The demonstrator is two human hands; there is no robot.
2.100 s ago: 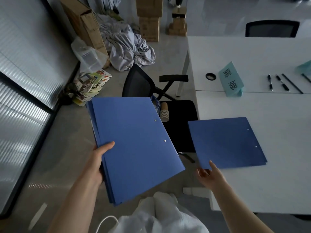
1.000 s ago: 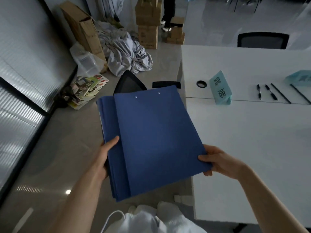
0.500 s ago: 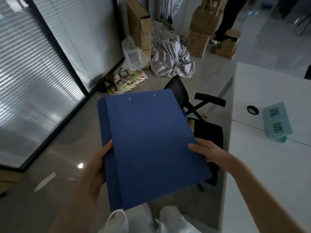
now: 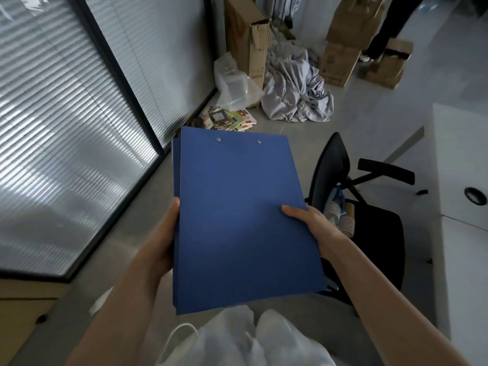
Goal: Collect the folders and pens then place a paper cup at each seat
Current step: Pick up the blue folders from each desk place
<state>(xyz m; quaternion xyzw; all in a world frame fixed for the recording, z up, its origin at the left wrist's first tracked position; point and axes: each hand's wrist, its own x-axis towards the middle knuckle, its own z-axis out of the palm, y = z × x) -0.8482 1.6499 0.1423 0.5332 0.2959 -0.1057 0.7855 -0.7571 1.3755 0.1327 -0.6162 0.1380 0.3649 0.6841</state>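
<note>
Both hands — left hand (image 4: 161, 241), right hand (image 4: 314, 225) — grip, seemingly stacked, folders (image 4: 237, 212) between them.

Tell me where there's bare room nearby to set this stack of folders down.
The white table at right shows bare top around its cable hole. The black chair seat is partly taken: paper cups sit by the backrest. The floor by the window is open; the far corner is crowded with cardboard boxes, grey cloth and booklets.
</note>
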